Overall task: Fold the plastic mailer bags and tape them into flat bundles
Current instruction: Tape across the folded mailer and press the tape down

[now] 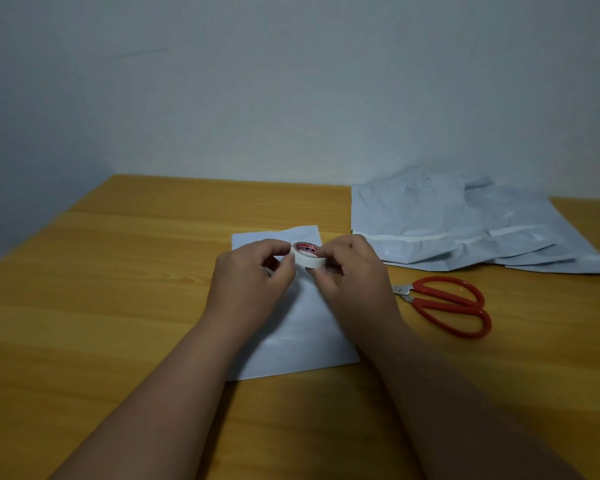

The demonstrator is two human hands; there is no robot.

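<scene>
A small roll of white tape (308, 255), its core printed in red, is held just above the far end of a folded white mailer bag (305, 337) that lies flat on the wooden table (118, 271), near the middle of its near half. The left hand (253, 275) pinches the roll's left side between thumb and curled fingers, and the right hand (347, 271) grips its right side the same way, fingertips on the rim; whether a loose end of tape is lifted cannot be told. Both forearms reach in from the near edge and cross over the bag's long sides. To the right of the right hand, well clear of the bag, a pair of red-handled scissors (447, 304) lies flat with its blades pointing left, towards the hands. Beyond the scissors, at the table's far right, a loose pile of unfolded grey-white mailer bags (465, 226) overlaps in a fan, their white seal strips showing. A plain pale wall (291, 81) stands behind the table.
</scene>
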